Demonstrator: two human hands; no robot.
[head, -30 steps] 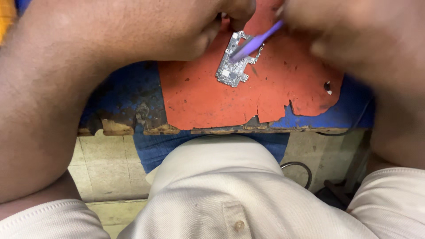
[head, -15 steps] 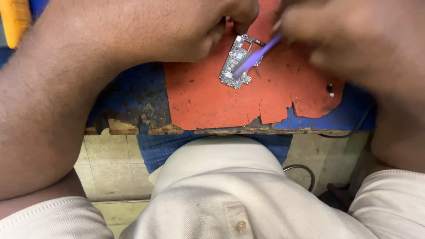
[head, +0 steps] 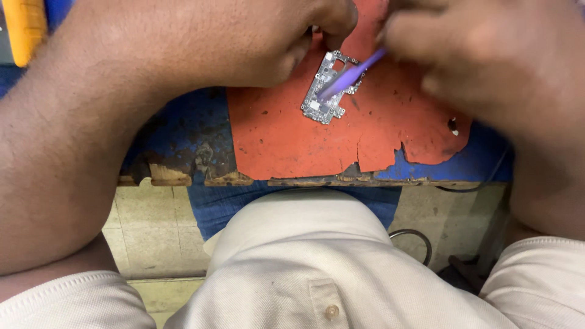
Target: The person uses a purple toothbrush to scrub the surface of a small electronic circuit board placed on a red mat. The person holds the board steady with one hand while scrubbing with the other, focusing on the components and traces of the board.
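Note:
A small silver circuit board [head: 323,100] lies tilted on a worn orange mat [head: 341,134]. My left hand [head: 256,36] pins the board's upper end with thumb and fingertips. Coming in from the upper right, my right hand [head: 481,55] grips a purple brush [head: 350,74] whose head rests on the middle of the board. The brush's handle end is hidden inside my right hand.
The orange mat sits on a blue, chipped workbench [head: 177,137] whose front edge runs across the middle. A yellow object [head: 24,30] shows at the top left. Below the edge are my white shirt [head: 304,268], a tiled floor [head: 152,231] and a dark cable [head: 417,237].
The brush head has slid back and forth along the board, now nearer its upper part. The view shifted slightly, so the board sits a little higher and to the right.

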